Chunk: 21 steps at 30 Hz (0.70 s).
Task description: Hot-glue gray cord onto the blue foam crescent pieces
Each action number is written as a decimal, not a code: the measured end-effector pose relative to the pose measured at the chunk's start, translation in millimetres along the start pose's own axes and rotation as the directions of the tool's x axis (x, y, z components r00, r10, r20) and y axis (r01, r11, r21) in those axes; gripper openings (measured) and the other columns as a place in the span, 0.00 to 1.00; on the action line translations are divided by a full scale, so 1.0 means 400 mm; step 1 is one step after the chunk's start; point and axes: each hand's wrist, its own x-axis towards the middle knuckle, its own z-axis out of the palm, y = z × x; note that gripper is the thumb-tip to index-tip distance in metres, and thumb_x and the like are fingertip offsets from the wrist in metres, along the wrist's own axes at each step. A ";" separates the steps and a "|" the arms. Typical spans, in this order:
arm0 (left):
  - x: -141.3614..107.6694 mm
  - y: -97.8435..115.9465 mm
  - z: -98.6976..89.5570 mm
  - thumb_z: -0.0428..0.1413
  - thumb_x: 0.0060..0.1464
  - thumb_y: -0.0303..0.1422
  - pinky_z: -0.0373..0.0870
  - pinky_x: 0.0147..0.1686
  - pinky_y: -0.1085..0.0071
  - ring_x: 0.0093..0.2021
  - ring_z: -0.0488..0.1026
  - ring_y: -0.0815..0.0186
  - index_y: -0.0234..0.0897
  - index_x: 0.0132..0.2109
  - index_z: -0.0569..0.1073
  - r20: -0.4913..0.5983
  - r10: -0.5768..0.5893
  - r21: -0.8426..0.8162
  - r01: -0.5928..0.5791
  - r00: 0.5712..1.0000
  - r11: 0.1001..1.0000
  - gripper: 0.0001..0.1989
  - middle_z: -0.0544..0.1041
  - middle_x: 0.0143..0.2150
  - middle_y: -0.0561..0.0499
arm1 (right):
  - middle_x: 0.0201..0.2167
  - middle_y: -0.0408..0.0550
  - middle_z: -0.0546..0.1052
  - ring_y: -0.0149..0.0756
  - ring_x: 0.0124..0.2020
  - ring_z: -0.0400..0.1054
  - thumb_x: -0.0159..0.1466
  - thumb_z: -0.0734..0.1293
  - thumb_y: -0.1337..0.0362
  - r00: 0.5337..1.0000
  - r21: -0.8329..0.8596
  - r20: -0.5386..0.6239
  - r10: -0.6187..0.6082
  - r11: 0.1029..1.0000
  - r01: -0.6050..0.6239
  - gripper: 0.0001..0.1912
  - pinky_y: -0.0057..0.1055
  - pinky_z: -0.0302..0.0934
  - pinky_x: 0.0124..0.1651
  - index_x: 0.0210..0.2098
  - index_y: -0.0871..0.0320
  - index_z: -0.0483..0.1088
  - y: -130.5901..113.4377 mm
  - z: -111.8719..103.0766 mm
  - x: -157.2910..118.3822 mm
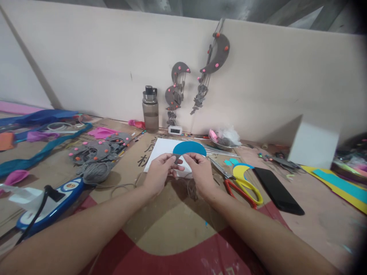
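Observation:
My left hand [161,172] is closed, with a small dark grey felt piece [176,157] pinched between thumb and fingers. Close beside it, my right hand [201,173] has thumb and forefinger pressed together; what they pinch is too small to make out. Loose grey yarn [191,188] hangs and lies in loops just under the hands. Behind them, a blue oval piece [189,147] rests on a white sheet [162,147]. A ball of grey yarn [96,172] sits to the left, with a strand running toward the hands.
Scissors [242,183] with red and yellow handles and a black phone [278,190] lie at the right. A bottle [150,110] and small digital clock [175,130] stand by the wall. Grey moon hangings [219,55] hang there. A blue-and-white device [51,206] with a cord lies left.

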 end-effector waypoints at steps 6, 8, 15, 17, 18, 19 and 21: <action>-0.002 -0.002 -0.001 0.54 0.53 0.37 0.64 0.22 0.75 0.29 0.74 0.68 0.32 0.36 0.69 0.045 0.026 -0.071 -0.023 0.999 0.997 0.11 0.75 0.37 0.45 | 0.26 0.43 0.74 0.30 0.27 0.63 0.52 0.68 0.55 1.000 0.008 0.006 -0.008 1.000 0.008 0.12 0.28 0.57 0.32 0.28 0.59 0.72 -0.003 -0.001 -0.003; -0.002 -0.001 0.000 0.54 0.53 0.37 0.65 0.22 0.75 0.29 0.74 0.68 0.32 0.36 0.69 0.062 0.027 -0.094 -0.021 0.998 0.995 0.11 0.75 0.37 0.45 | 0.26 0.43 0.74 0.30 0.26 0.62 0.52 0.68 0.56 1.000 0.004 0.010 -0.012 1.000 0.011 0.12 0.27 0.56 0.31 0.29 0.59 0.72 -0.002 0.000 -0.002; 0.006 0.000 -0.003 0.54 0.53 0.36 0.62 0.20 0.78 0.25 0.71 0.73 0.31 0.35 0.69 0.130 -0.027 -0.190 0.052 0.991 0.980 0.10 0.75 0.35 0.47 | 0.23 0.42 0.73 0.29 0.24 0.61 0.51 0.68 0.58 1.000 -0.002 0.018 -0.015 1.000 0.015 0.10 0.27 0.56 0.29 0.28 0.59 0.72 -0.008 0.000 -0.002; 0.008 -0.002 -0.005 0.56 0.52 0.36 0.61 0.19 0.79 0.23 0.70 0.75 0.31 0.35 0.68 0.130 -0.058 -0.204 0.084 0.990 0.975 0.10 0.74 0.33 0.48 | 0.22 0.42 0.73 0.29 0.23 0.61 0.51 0.68 0.59 1.000 -0.031 0.021 -0.017 0.999 0.018 0.09 0.27 0.56 0.29 0.27 0.59 0.72 -0.016 0.001 -0.007; 0.009 -0.002 -0.006 0.56 0.51 0.36 0.61 0.19 0.80 0.22 0.69 0.75 0.32 0.35 0.67 0.120 -0.071 -0.206 0.094 0.990 0.974 0.10 0.74 0.32 0.50 | 0.22 0.42 0.73 0.29 0.23 0.61 0.52 0.68 0.60 1.000 -0.049 0.023 -0.021 0.999 0.022 0.08 0.27 0.56 0.29 0.27 0.59 0.72 -0.021 0.002 -0.010; 0.009 -0.002 -0.006 0.57 0.50 0.36 0.60 0.18 0.80 0.21 0.69 0.75 0.33 0.35 0.66 0.104 -0.080 -0.202 0.100 0.991 0.974 0.11 0.74 0.31 0.51 | 0.21 0.42 0.73 0.29 0.23 0.62 0.52 0.67 0.60 0.999 -0.060 0.025 -0.028 0.998 0.030 0.08 0.27 0.56 0.29 0.27 0.59 0.72 -0.025 0.004 -0.013; 0.008 0.000 -0.004 0.58 0.49 0.37 0.59 0.17 0.80 0.20 0.68 0.75 0.35 0.35 0.64 0.066 -0.087 -0.169 0.097 0.994 0.981 0.12 0.74 0.29 0.52 | 0.21 0.42 0.73 0.30 0.24 0.64 0.52 0.67 0.62 0.998 -0.066 0.036 -0.047 0.997 0.049 0.06 0.28 0.58 0.31 0.27 0.59 0.71 -0.032 0.006 -0.019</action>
